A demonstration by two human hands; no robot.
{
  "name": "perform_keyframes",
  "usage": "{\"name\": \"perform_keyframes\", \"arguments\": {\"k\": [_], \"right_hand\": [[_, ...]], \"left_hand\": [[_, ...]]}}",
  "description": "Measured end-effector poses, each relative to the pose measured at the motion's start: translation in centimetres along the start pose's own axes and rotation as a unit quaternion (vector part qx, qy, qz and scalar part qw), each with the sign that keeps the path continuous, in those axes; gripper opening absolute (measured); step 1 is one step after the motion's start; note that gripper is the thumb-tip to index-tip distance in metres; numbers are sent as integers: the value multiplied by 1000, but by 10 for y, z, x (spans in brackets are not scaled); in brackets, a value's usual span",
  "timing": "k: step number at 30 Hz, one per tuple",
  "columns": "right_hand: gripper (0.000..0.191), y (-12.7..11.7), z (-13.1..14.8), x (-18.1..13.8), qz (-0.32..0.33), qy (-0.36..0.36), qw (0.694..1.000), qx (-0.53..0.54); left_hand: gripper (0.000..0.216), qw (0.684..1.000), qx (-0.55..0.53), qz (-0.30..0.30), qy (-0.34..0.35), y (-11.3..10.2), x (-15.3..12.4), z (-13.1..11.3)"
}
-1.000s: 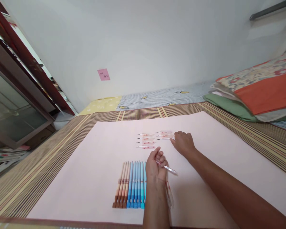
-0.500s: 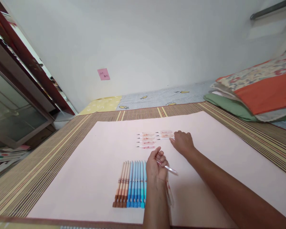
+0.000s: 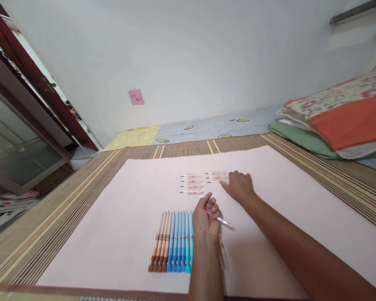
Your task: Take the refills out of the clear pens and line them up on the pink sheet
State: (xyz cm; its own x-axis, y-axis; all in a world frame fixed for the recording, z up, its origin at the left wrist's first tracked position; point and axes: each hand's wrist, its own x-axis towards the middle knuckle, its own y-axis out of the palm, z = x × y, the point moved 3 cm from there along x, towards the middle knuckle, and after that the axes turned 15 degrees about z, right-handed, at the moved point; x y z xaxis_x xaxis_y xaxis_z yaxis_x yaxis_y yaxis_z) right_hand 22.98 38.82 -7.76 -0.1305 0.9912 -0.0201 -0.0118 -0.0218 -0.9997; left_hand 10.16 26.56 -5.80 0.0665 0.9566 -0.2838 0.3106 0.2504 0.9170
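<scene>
My left hand (image 3: pixel 207 215), palm turned up, has its fingers curled round a clear pen barrel (image 3: pixel 226 223) that sticks out to the lower right. Farther back, my right hand (image 3: pixel 240 186) is closed over the end of a white pen refill (image 3: pixel 213 182) with a dark tip, its thumb along it at the sheet. Left of that hand, white refills (image 3: pixel 190 192) lie beside clear pen barrels (image 3: pixel 195 187) with reddish patterns, in two columns. Brown, blue and turquoise pens (image 3: pixel 174 242) stand in a row beside my left forearm, which hides part of the row.
A pale pink sheet (image 3: pixel 112 217) covers most of the striped mat (image 3: pixel 90 188). More patterned barrels (image 3: pixel 223 255) lie right of my left forearm. Folded bedding (image 3: pixel 354 121) is piled at the right. A white wall (image 3: pixel 190 62) with a pink note (image 3: pixel 136 97) rises behind.
My right thumb has slid slightly left along the refill. My left hand and the clear barrel in it have stayed nearly still.
</scene>
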Motion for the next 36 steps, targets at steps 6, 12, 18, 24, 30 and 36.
{"name": "perform_keyframes", "arguments": {"k": [6, 12, 18, 24, 30, 36], "right_hand": [[45, 1, 0, 1, -6, 2, 1000, -10], [46, 1, 1, 0, -1, 2, 1000, -10], [41, 1, -4, -1, -9, -19, 1000, 0], [22, -11, -24, -18, 13, -44, 988, 151], [20, -27, -1, -82, 157, -205, 854, 453], [12, -23, 22, -120, 199, -247, 802, 507]], "left_hand": [[15, 1000, -4, 1, -3, 0, 0, 0], [13, 1000, -6, -1, -1, 0, 1, 0], [8, 1000, -1, 9, 5, -3, 1, 0], [4, 1000, 3, 8, 28, -7, 4, -3], [16, 996, 0, -14, 92, -7, 3, -8], [27, 995, 1, 4, 100, -4, 0, -7]]}}
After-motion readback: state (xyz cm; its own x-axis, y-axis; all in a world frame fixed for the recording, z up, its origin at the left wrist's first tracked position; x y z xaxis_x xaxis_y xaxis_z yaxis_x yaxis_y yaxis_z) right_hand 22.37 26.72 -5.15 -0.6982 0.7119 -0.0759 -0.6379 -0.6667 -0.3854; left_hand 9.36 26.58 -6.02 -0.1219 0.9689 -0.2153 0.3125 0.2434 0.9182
